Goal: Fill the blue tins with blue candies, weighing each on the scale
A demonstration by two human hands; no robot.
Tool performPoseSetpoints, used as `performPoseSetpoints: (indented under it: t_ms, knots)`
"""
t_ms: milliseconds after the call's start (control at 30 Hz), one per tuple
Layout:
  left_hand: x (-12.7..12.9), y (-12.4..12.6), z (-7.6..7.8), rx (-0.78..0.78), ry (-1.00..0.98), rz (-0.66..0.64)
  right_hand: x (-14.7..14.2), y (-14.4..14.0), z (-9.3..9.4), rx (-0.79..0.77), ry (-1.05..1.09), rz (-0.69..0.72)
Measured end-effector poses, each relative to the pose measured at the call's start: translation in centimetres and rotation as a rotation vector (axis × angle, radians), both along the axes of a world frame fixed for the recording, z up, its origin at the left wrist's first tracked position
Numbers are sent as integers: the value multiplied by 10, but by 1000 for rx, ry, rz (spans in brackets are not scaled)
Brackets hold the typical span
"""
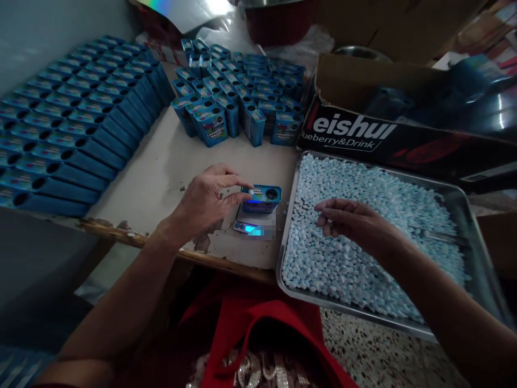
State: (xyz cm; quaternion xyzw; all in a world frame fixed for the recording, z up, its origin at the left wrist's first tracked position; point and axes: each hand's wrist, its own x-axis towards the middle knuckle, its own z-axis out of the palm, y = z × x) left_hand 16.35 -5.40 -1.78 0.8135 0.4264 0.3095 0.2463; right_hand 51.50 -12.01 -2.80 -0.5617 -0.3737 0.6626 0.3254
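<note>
A small blue container (262, 200) with a dark round hole in its top stands on a little digital scale (254, 230) with a lit display. My left hand (204, 199) reaches in from the left, with thumb and index finger pinched on what looks like a small white candy at the container's near left top edge. Over the metal tray (285, 258) of pale blue and white candies (343, 264), my right hand (351, 221) has its fingertips drawn together. Whatever they may hold is too small to make out. A scoop handle (444, 237) lies among the candies at the right.
Rows of blue containers (81, 124) fill the table's left side. A looser group of containers (238, 91) stands at the back. Behind the tray is a black printed cardboard box (363, 129). The table's worn wooden edge (194, 258) runs along the front.
</note>
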Motion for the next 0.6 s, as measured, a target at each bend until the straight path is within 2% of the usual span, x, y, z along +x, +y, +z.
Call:
performPoseSetpoints:
  t_ms: [133,300,433,600]
  knots:
    - [1,1,0,-58,6,-2,2,-9,0,9,17,-9]
    - [3,3,1,-77,12,11,-2,-6,4,20,20,1]
    - [14,7,6,-35,77,23,-9,0,1,25,29,33]
    - [31,17,10,39,85,-41,-14,3,-2,27,53,45]
